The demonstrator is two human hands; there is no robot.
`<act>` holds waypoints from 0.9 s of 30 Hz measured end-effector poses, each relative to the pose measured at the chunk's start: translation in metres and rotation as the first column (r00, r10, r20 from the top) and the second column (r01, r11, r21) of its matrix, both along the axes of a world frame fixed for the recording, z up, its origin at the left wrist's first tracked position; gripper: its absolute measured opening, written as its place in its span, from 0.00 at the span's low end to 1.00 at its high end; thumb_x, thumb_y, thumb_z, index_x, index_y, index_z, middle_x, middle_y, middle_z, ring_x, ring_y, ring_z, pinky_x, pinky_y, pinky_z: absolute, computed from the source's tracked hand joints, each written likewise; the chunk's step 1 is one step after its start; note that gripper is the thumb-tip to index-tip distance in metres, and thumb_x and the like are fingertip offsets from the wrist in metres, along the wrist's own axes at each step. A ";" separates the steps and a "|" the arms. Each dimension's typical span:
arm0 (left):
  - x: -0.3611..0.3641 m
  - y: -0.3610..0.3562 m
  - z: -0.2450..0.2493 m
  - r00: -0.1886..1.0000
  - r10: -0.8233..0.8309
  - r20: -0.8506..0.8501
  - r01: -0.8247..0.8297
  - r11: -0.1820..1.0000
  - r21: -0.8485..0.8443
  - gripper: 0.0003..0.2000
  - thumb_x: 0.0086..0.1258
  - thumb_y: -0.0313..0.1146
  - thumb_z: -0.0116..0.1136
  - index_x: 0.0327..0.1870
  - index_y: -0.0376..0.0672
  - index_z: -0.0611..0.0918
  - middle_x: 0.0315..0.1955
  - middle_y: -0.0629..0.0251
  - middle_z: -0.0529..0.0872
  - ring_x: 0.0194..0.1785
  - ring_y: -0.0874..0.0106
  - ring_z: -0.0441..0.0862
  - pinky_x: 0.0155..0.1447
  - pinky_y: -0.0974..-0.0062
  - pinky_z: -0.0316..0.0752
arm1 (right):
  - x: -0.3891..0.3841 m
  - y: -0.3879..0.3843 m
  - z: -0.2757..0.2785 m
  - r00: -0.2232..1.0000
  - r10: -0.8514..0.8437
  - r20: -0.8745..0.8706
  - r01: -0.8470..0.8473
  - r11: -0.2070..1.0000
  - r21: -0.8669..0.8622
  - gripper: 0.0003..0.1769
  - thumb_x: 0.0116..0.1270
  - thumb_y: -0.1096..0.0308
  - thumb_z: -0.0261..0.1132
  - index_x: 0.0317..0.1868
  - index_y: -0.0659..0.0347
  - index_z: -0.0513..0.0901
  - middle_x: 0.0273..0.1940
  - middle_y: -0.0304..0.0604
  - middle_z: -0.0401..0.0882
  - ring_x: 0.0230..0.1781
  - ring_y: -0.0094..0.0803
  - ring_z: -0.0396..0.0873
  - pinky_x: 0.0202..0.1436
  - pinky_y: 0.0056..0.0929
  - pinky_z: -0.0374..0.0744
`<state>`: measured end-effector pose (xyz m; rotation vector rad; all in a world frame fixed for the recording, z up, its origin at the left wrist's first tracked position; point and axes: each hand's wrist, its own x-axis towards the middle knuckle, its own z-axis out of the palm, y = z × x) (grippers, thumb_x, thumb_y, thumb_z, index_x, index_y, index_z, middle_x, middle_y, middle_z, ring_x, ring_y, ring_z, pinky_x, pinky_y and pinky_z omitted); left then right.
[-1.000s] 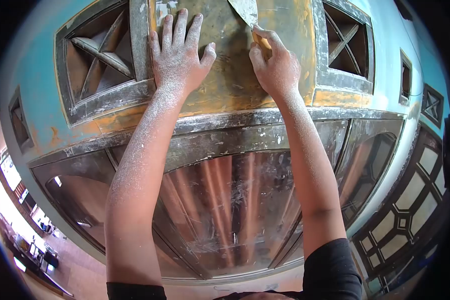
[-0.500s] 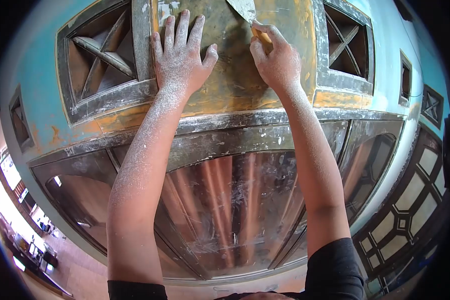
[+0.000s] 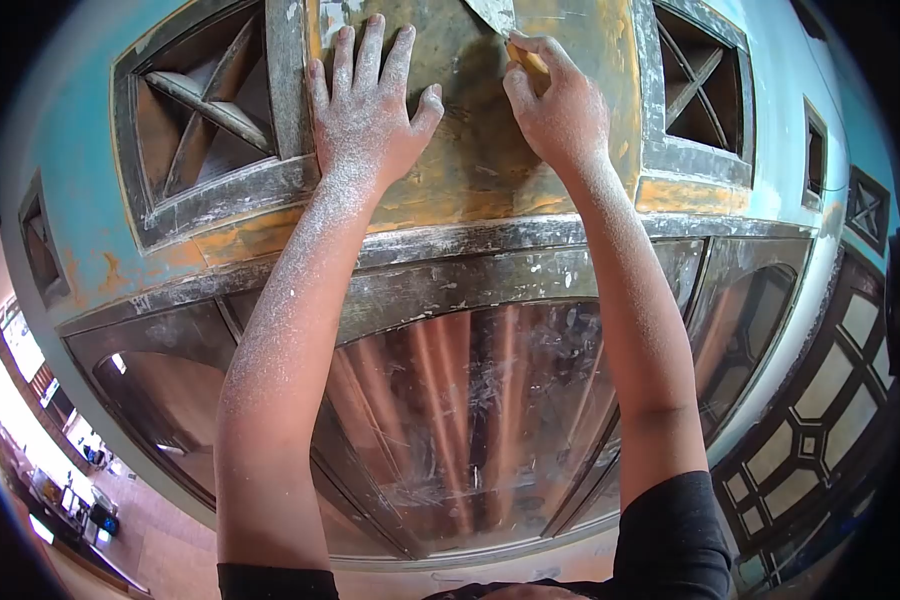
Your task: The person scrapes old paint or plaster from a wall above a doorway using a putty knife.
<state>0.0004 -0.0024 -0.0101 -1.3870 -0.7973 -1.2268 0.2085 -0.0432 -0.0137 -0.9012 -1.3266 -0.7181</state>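
My left hand (image 3: pixel 368 105), white with dust, lies flat with fingers spread on a scraped ochre wall panel (image 3: pixel 470 150) above a window. My right hand (image 3: pixel 560 110) grips the wooden handle of a scraper (image 3: pixel 498 14), whose metal blade rests against the same panel near the top edge of view. Most of the handle is hidden in my fist. Both forearms reach up and are powdered with dust.
Grey-framed recessed vents with crossed bars sit left (image 3: pixel 205 110) and right (image 3: pixel 700 85) of the panel in a turquoise wall (image 3: pixel 80 160). Below runs a grey moulding (image 3: pixel 450 250) over an arched glass pane (image 3: pixel 450 400). A lattice window (image 3: pixel 820 420) is at right.
Both hands have shifted slightly upward on the panel, and the scraper blade has slid further up, partly out of view.
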 end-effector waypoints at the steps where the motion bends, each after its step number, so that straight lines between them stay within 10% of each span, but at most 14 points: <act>1: 0.000 0.000 0.000 1.000 0.000 0.000 0.000 1.000 0.001 0.35 0.78 0.55 0.53 0.84 0.58 0.62 0.84 0.62 0.56 0.86 0.55 0.49 0.86 0.43 0.41 | -0.002 -0.002 0.002 1.000 0.011 -0.002 -0.011 1.000 0.005 0.20 0.72 0.52 0.63 0.62 0.40 0.83 0.35 0.50 0.90 0.41 0.54 0.89 0.50 0.52 0.85; 27: -0.002 0.002 0.000 1.000 0.009 -0.002 -0.009 1.000 0.003 0.36 0.76 0.57 0.54 0.83 0.58 0.63 0.84 0.62 0.57 0.86 0.57 0.50 0.86 0.41 0.41 | -0.003 -0.024 0.026 0.999 -0.042 0.030 0.043 0.999 -0.025 0.20 0.74 0.51 0.63 0.63 0.43 0.83 0.35 0.51 0.89 0.39 0.50 0.90 0.46 0.45 0.84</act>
